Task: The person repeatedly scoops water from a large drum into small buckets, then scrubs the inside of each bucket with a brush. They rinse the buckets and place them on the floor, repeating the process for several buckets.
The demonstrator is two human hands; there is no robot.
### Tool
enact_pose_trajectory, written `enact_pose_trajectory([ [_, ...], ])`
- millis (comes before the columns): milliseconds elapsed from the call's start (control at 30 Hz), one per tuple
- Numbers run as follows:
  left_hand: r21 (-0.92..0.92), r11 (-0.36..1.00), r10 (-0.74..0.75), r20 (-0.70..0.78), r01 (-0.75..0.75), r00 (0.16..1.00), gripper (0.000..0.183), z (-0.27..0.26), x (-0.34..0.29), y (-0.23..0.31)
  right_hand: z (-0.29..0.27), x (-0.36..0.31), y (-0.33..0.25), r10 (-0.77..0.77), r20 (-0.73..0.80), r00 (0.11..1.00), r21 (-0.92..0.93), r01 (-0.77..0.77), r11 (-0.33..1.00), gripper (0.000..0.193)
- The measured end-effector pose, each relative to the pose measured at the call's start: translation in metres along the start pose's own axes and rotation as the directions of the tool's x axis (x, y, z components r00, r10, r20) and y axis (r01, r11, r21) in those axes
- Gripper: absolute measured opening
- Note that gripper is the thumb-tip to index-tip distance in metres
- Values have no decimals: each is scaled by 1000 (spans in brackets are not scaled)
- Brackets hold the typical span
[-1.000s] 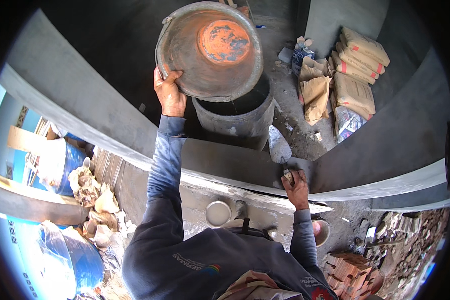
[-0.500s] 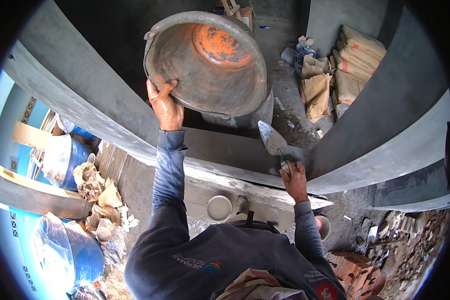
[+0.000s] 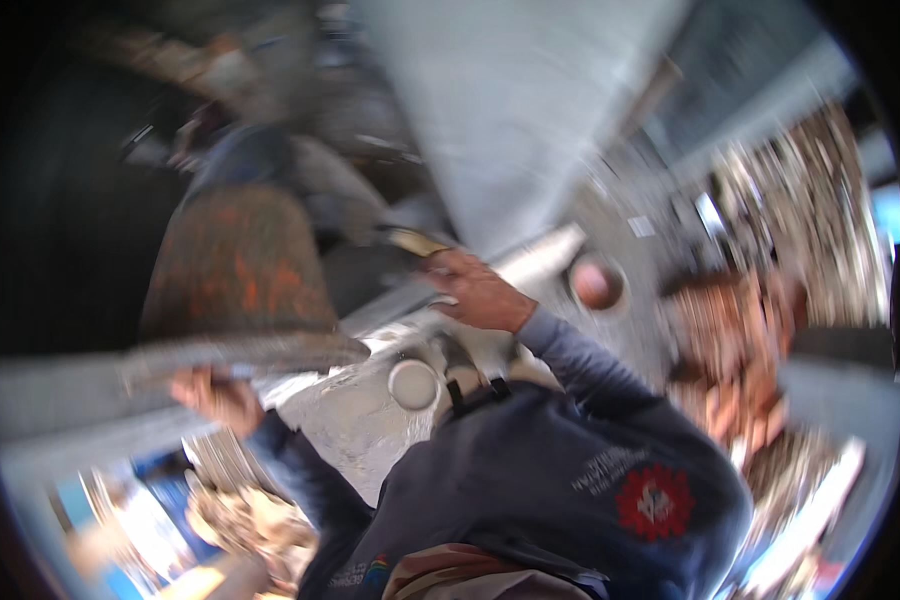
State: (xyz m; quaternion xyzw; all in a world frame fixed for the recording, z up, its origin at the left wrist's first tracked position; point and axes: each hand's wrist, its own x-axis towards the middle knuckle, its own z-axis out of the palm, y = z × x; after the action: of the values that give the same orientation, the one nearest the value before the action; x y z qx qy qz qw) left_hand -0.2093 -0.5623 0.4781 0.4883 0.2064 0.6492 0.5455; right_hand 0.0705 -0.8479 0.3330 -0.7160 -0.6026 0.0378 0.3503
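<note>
My left hand [image 3: 220, 400] grips the rim of a mortar-stained bucket [image 3: 235, 270]. The bucket lies tilted over, its rim towards me and its dark, orange-flecked outer side in sight; its inside is hidden. To the right, my right hand [image 3: 480, 290] is closed around a trowel [image 3: 418, 241]. A pale yellowish part of the trowel shows at the fingers, while its blade is smeared by motion. The trowel is near the bucket's right side, above the grey ledge [image 3: 390, 320]. Beyond the bucket's base is a bluish-grey shape [image 3: 240, 155] too blurred to name.
A smooth grey wall [image 3: 520, 100] rises ahead. On the floor close to me stand a round pale container [image 3: 412, 384] and a small bucket with something pink in it [image 3: 597, 284]. Reddish bricks [image 3: 740, 400] are piled at right; crumpled brown paper [image 3: 245, 515] lies at lower left.
The whole view has swung round and blurred. The bucket has turned from showing its hollow inside to showing its outer side. My right hand with the trowel is now closer to the bucket.
</note>
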Motion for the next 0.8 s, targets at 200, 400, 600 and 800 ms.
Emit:
enact_pose_trajectory([
  [200,488,857,-407,445,165,798,43,75,-140,-14,-99,-176,-43,142,528,837,771,-543,333,76],
  [400,544,784,-619,720,298,313,46,198,-286,-125,-85,-300,-23,868,288,405,918,-376,-129,64],
  [600,528,849,-527,847,1,-74,82,208,-425,-283,62,-428,111,915,131,-382,948,-222,-228,23],
  [800,818,571,-806,545,-63,-233,49,43,-422,-333,175,-500,284,816,242,-525,970,122,-209,29],
])
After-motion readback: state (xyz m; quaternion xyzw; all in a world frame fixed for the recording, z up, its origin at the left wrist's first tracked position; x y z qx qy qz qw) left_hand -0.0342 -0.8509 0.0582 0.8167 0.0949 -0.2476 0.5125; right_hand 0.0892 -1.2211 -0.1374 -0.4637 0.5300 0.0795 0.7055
